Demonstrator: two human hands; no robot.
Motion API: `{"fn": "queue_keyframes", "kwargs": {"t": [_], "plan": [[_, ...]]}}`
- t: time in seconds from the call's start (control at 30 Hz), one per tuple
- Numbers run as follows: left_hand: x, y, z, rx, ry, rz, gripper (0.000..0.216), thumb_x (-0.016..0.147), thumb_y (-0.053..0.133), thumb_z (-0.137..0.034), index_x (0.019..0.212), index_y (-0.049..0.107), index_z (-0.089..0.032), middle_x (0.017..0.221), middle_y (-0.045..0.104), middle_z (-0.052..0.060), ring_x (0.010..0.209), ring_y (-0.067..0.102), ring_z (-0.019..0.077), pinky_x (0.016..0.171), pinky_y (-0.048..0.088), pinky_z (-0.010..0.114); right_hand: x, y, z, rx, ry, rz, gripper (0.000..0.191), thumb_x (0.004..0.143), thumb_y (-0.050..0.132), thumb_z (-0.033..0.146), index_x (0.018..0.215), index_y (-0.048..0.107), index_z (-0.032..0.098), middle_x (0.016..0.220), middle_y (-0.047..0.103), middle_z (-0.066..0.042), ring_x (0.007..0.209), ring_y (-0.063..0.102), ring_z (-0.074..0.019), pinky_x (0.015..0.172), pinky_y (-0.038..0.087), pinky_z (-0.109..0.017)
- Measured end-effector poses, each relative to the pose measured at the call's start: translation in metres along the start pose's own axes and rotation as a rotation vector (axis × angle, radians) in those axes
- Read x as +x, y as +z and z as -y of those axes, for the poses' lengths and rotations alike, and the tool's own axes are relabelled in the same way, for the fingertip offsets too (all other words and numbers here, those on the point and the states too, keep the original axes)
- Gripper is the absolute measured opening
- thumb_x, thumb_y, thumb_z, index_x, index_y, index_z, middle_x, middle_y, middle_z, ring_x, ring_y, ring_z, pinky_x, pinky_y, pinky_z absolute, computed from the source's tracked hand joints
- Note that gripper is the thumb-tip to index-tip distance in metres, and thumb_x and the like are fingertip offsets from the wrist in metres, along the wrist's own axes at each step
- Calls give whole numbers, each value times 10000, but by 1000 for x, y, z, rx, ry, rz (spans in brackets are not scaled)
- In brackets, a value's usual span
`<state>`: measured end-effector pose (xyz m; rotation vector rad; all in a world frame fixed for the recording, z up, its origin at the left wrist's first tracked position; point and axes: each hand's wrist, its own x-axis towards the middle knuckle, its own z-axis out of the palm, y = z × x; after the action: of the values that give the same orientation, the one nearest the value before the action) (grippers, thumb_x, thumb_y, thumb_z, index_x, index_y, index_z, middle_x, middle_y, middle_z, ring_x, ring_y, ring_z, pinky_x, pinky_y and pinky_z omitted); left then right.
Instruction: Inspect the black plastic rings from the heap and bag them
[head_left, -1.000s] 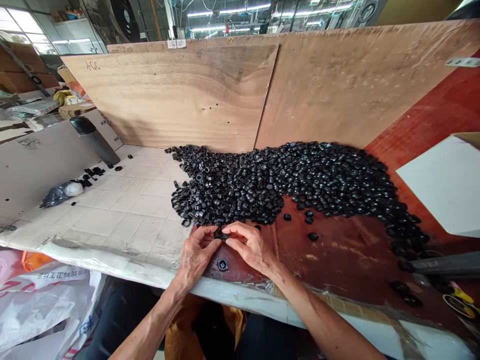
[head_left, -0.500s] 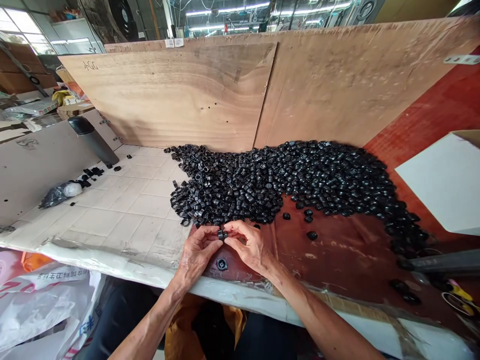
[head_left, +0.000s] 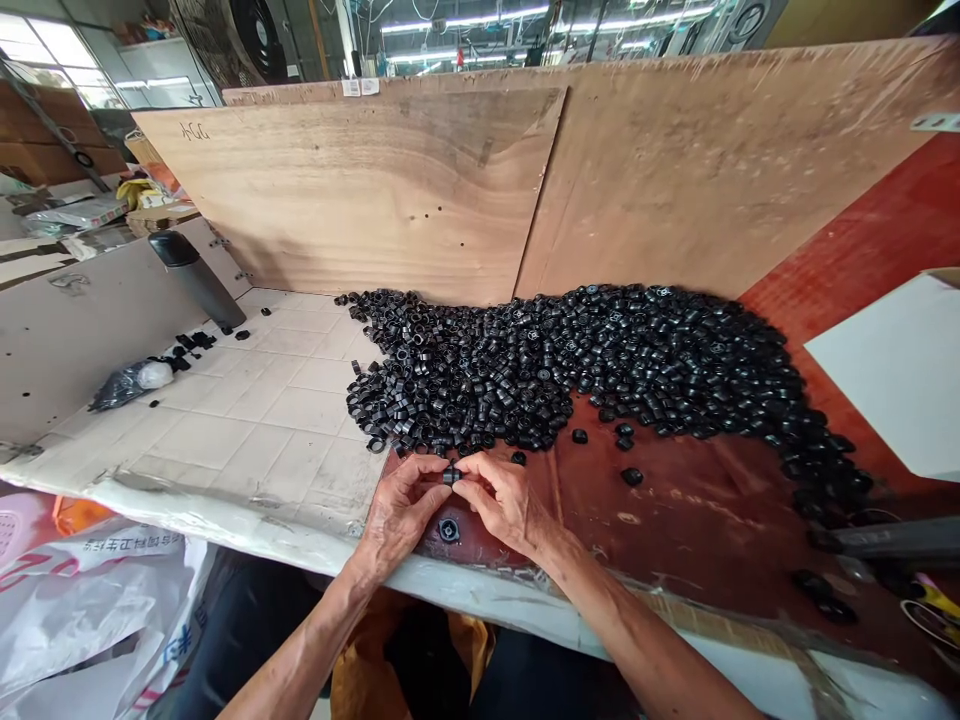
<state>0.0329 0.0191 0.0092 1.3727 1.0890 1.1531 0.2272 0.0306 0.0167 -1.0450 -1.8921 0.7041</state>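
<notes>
Between the fingertips of both hands is a small black plastic part [head_left: 451,475], round and ring-like. My left hand [head_left: 405,505] pinches it from the left, and my right hand [head_left: 504,498] pinches it from the right. Just below them on the reddish-brown sheet [head_left: 675,520] lies a round black piece [head_left: 448,530] with a spoked centre. Beyond the fingers spreads a large heap of small black plastic parts [head_left: 480,370]. On its left side the pieces look like open rings; on its right they look like rounded caps. The fingers cover much of the held part.
A tall wooden board [head_left: 360,190] closes off the back. At the left stand a dark flask [head_left: 199,280] and a black plastic bag [head_left: 120,388]. Several loose black caps [head_left: 631,477] lie right of my hands. A white box [head_left: 892,370] and yellow-handled scissors [head_left: 936,598] are at the right.
Both hands keep their pinch on the small black part; the fingers have shifted slightly around it. The whole view has moved a little, with the scene sliding slightly rightward.
</notes>
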Motion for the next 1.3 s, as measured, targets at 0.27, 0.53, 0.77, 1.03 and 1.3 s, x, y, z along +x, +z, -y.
{"fn": "queue_keyframes", "kwargs": {"t": [0.27, 0.53, 0.77, 1.03, 1.3], "plan": [[0, 1, -6, -84, -32, -10, 301, 849, 799, -393, 1070, 721, -204, 984, 745, 38, 856, 723, 173, 808, 624, 305, 0, 0, 3, 29, 1, -42, 171, 1013, 613, 344, 1113, 687, 227, 855, 743, -40, 736, 693, -192, 685, 548, -288], [0, 1, -6, -82, -74, 22, 352, 838, 805, -419, 1098, 697, -208, 994, 729, 40, 818, 708, 162, 778, 620, 300, 1, 4, -3, -21, 34, 15, 393, 1110, 446, 353, 816, 672, 222, 686, 702, -29, 633, 672, -179, 648, 529, -279], [0, 2, -7, -122, -38, -6, 248, 855, 785, -330, 1064, 734, -207, 986, 735, 25, 859, 705, 152, 818, 600, 274, -1, 1, 0, -14, -36, 14, 193, 1052, 556, 351, 1037, 700, 223, 826, 739, -46, 713, 685, -194, 688, 535, -287], [0, 1, -4, -79, -40, -18, 282, 859, 786, -373, 1075, 725, -204, 1004, 725, 37, 843, 697, 163, 805, 603, 289, 0, -1, 7, -8, 49, 19, 394, 1048, 552, 409, 701, 599, 228, 600, 567, 6, 566, 533, -165, 583, 426, -283], [-1, 1, -8, -138, -64, 9, 280, 858, 795, -355, 1082, 717, -205, 970, 705, 21, 795, 664, 141, 749, 567, 261, 1, -2, 7, 20, 6, -32, 218, 992, 633, 348, 811, 627, 227, 696, 620, 2, 600, 562, -156, 590, 452, -269]]}}
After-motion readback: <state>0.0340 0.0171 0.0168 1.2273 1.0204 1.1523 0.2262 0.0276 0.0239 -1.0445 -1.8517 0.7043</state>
